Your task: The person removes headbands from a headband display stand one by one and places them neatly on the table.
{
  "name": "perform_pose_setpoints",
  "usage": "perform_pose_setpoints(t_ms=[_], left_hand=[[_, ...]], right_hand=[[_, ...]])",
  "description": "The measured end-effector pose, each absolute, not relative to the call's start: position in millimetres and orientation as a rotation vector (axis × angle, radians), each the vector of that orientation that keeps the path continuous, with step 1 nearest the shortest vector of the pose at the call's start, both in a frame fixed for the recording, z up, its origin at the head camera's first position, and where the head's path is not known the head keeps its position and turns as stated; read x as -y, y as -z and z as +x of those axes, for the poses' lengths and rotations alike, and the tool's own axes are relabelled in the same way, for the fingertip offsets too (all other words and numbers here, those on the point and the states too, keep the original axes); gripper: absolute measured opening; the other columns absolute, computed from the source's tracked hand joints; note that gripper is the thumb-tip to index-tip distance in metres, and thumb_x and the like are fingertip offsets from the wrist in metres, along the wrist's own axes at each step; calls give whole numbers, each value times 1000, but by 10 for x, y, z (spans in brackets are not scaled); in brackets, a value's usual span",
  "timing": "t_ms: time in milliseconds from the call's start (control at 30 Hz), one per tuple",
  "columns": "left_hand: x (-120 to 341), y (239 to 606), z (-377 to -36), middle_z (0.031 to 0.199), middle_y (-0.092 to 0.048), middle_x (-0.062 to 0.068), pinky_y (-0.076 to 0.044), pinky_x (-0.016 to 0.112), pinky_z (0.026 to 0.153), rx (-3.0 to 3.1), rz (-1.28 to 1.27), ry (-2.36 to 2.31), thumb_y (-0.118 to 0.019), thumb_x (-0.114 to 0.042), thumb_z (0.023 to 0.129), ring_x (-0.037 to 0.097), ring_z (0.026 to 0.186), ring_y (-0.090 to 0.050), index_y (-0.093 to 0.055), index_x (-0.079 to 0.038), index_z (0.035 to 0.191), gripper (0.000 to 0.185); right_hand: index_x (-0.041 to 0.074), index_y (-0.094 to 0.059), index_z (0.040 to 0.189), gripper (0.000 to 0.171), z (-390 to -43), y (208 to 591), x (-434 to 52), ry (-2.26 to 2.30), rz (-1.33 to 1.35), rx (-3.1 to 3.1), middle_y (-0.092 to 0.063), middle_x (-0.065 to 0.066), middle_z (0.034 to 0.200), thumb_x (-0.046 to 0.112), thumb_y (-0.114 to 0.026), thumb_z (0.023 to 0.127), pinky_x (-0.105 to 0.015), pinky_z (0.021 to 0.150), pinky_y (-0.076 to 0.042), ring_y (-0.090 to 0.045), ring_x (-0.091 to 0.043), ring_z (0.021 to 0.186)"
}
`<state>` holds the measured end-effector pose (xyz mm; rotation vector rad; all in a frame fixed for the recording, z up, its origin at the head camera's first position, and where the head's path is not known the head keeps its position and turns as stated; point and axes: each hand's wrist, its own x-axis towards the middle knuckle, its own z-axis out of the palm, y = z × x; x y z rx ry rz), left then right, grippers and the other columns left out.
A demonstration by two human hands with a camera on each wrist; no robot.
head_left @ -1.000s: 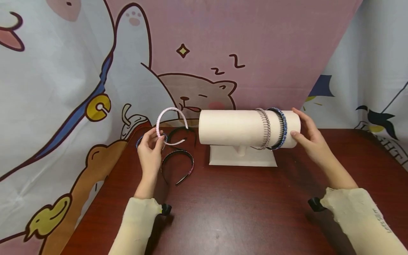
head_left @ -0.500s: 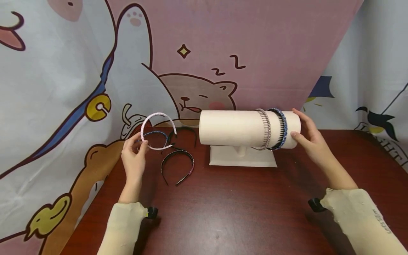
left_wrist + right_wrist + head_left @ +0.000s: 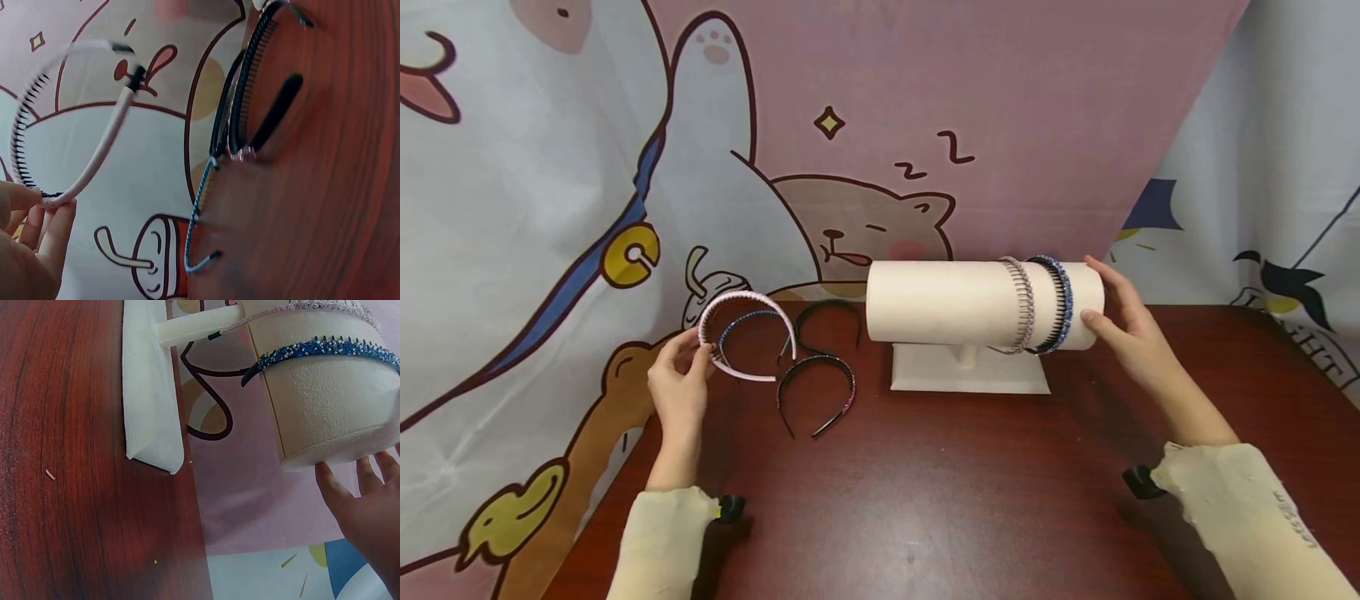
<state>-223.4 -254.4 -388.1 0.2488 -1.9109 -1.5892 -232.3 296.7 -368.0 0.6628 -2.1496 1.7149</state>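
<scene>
My left hand point(image 3: 677, 383) pinches a pale pink headband point(image 3: 741, 295) between thumb and fingers. In the left wrist view the headband point(image 3: 103, 150) stands above the table, black comb teeth along its inside. Beyond it in the head view lies a thin blue headband point(image 3: 730, 325). My right hand point(image 3: 1123, 329) rests its spread fingertips and thumb on the right end of a cream roll display stand point(image 3: 940, 300). Round that roll sit a greyish-pink headband point(image 3: 1025, 304) and, nearer my right hand, a sparkly blue headband point(image 3: 1066, 304).
Two more headbands lie left of the stand: a plain black headband point(image 3: 827, 302) at the back and a black toothed headband point(image 3: 852, 383) with pinkish beads in front. A printed cloth point(image 3: 1037, 100) hangs behind the dark wooden table point(image 3: 925, 500).
My left hand has moved left and a little down with the pale pink headband, which now overlaps the thin blue headband in view. The right hand and the stand have stayed in place.
</scene>
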Motion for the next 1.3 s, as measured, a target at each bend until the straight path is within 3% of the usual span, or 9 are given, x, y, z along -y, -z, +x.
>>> perform_pose_setpoints(t_ms=[467, 1000, 1300], left_hand=[[2849, 3913, -2140, 83, -69, -20, -56, 10, 63, 1953, 344, 1554, -69, 1, 90, -8, 73, -64, -69, 5, 117, 28], [3077, 4004, -2098, 73, -57, -41, -49, 2, 61, 2200, 419, 1275, -72, -16, 92, -20, 67, -57, -74, -3, 114, 26], [3176, 4065, -2115, 73, -63, -34, -47, 3, 58, 2276, 478, 1217, -73, -20, 92, -18, 61, -54, -76, -6, 111, 25]], right_hand=[[12, -27, 158, 66, -2318, 3666, -2967, -1707, 648, 2164, -37, 7, 151, -6, -48, 98, -4, 89, -44, -42, -2, 126], [11, -27, 158, 66, -2321, 3686, -2970, -1730, 657, 2153, -36, 6, 152, -7, -48, 98, -4, 91, -43, -40, -2, 128], [12, -27, 158, 66, -2316, 3671, -2970, -1699, 646, 2172, -37, 7, 151, -7, -48, 98, -4, 90, -44, -41, -2, 127]])
